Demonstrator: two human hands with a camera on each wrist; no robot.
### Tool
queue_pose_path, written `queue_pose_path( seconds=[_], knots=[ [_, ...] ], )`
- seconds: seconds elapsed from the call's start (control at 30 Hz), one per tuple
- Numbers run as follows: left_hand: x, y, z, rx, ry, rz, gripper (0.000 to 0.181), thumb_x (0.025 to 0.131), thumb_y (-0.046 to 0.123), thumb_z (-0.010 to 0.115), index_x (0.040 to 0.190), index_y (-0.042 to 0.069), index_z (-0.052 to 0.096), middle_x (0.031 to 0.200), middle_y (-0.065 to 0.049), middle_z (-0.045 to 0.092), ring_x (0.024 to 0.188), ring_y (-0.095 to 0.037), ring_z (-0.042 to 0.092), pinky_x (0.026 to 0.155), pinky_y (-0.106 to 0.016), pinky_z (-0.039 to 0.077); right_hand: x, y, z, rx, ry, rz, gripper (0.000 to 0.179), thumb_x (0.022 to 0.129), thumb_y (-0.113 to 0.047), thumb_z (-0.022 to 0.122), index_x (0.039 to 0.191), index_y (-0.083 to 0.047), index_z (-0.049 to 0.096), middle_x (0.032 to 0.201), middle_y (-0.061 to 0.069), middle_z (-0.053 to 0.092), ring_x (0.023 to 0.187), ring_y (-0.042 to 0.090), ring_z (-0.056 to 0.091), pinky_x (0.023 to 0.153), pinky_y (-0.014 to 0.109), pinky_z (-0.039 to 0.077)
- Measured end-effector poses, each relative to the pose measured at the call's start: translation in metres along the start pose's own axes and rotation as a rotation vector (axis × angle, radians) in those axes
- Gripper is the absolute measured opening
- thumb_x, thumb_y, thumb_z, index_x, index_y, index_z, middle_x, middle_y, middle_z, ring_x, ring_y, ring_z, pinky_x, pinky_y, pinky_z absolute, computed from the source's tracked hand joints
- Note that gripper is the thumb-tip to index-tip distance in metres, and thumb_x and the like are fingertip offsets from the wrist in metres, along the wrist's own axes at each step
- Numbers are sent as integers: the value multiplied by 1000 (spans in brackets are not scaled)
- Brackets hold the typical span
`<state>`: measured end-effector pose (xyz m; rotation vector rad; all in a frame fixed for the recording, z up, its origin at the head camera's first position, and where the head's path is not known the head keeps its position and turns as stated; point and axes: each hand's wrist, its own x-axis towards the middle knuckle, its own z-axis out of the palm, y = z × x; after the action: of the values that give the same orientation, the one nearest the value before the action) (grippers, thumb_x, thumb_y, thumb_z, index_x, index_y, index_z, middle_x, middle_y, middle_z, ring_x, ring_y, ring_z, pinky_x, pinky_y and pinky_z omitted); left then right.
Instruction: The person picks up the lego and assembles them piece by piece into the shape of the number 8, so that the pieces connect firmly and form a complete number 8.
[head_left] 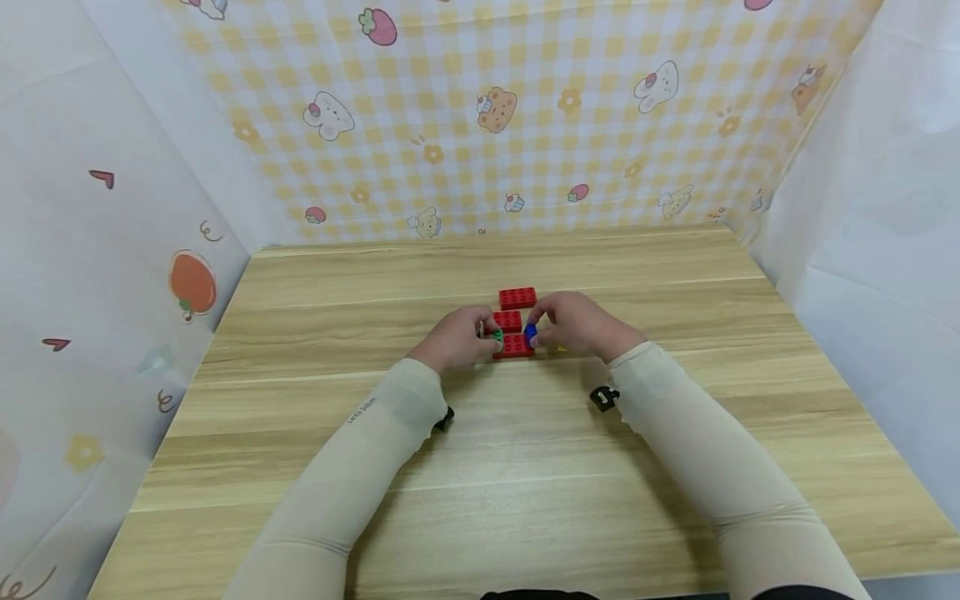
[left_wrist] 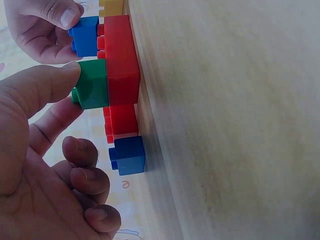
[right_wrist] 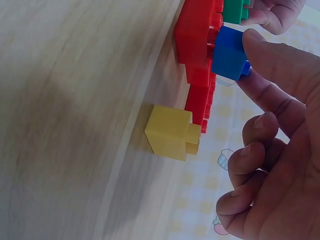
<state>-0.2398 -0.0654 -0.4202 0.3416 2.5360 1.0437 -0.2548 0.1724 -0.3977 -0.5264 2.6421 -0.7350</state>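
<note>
Both hands over a loose cluster of blocks, about midway between the left and right edges of the worktop (head_left: 510,475), well in from its corners. Hands apart from each other, each with a block between thumb and finger.

Left hand (head_left: 457,337): pinches a green block (left_wrist: 94,84) by its sides, stud up, bottom against the top of the near red block (head_left: 513,347) at that block's left end. Other fingers curled loosely, clear of the blocks.

Right hand (head_left: 573,325): pinches a blue block (right_wrist: 230,52) over the right end of the same red block, slightly tilted. Red studs show below it; cannot tell whether it touches them.

Middle red block (head_left: 508,321) just behind the near one, towards the back edge; its left part hidden by the left hand in the head view. Far red block (head_left: 517,297) nearest the back edge.

Yellow block (right_wrist: 170,132) stands stud up on the worktop, right of the near red block, below the right hand. Second blue block (left_wrist: 130,156) also stud up, just beside the red blocks on the left-edge side.

Pale sleeves (head_left: 367,467) on both arms. Checked cloth (head_left: 465,183) hangs behind the back edge.
</note>
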Motion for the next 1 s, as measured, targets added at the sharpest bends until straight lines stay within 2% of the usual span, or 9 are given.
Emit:
queue_pose_path(
  seconds=[0.47, 1.0],
  knots=[
    [0, 0, 1, -7, -1, -9, 16, 98, 26, 78, 103, 19, 64, 86, -5, 56, 76, -22, 52, 67, -34, 43, 3, 0, 5, -13, 7, -21, 23, 94, -22, 82, 114, -14, 76, 79, 2, 56, 72, 19, 48, 67, 34, 41],
    [-1, -1, 1, -3, 8, -3, 16, 98, 27, 77, 103, 19, 64, 85, -5, 55, 74, -21, 51, 66, -35, 42, 3, 1, 8, 19, 14, -9, 25, 93, -21, 82, 116, -12, 75, 82, 4, 54, 74, 20, 48, 67, 34, 39]
  ],
)
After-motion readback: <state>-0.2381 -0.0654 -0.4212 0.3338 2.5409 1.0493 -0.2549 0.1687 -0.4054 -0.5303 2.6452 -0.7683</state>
